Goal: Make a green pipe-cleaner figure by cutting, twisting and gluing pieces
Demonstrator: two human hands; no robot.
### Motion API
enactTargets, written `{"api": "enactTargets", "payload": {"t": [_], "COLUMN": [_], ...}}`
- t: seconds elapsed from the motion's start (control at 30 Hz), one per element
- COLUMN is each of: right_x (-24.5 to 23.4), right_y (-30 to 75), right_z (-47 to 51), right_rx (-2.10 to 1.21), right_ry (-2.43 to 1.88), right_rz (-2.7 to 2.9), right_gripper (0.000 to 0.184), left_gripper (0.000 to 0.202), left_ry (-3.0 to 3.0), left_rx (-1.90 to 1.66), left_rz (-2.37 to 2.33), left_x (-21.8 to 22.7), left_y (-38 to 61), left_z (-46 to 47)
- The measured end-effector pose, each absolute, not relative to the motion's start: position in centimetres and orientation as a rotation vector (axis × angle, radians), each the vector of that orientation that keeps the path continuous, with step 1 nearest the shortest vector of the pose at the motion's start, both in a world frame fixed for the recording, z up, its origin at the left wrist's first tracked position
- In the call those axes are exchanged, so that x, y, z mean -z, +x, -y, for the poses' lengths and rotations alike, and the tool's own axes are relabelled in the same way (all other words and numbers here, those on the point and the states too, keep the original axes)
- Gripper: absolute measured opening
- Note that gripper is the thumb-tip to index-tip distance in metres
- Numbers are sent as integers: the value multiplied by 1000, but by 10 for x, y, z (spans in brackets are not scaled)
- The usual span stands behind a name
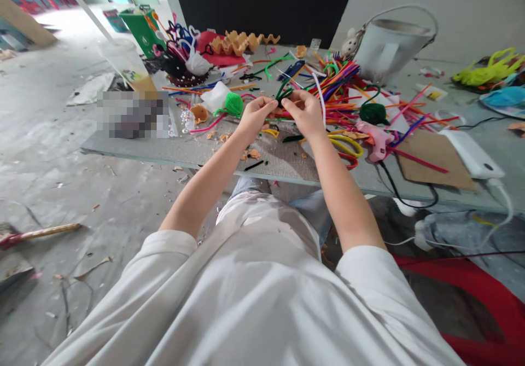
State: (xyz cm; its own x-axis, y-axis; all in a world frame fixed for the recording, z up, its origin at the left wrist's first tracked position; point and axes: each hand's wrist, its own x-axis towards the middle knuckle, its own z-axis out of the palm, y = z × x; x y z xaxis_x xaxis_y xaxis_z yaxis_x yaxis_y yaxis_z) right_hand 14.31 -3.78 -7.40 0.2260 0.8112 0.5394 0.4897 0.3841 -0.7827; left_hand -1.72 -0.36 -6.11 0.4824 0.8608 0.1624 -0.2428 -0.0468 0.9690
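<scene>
The pipe cleaners (334, 84) before me are fuzzy, matt chenille. My table's board (262, 155) looks rough, the cardboard sheet (435, 161) matt, the scissor handles (344, 144) glossy plastic, the green yarn ball (372, 113) soft and fibrous.

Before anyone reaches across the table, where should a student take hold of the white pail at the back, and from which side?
Take the thin wire handle of the white pail at the top of its arch, coming from above. It stands up over the rim with room for fingers beneath it, while the heap of pipe cleaners crowds the pail's near side and would catch a hand from the front.
</scene>
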Motion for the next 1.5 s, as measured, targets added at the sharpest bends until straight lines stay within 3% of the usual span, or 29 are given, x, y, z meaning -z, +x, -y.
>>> {"api": "enactTargets", "payload": {"t": [0.27,0.73,0.93,1.03,1.3,1.5], "right_x": [81,79,77,75,71,71], "right_y": [142,149,177,185,146,150], "right_z": [30,31,33,41,42,40], "right_rx": [-399,-211,131,225,-59,-63], "right_ry": [-1291,-1357,-1328,-1304,-1258,-1255], "right_rz": [1408,1378,1170,1179,1430,1392], "right_gripper": [40,47,67,66,47,53], "left_gripper": [16,27,29,27,25,26], "left_ry": [1446,1490,1398,1391,1430,1437], "left_rx": [-930,-886,-935,-951,-954,-945], "left_rz": [-610,-677,-739,-725,-645,-620], "left_x": [62,60,60,59,59,60], "left_y": [-18,-13,-15,-18,-15,-14], "left_z": [7,9,7,5,10,10]}}
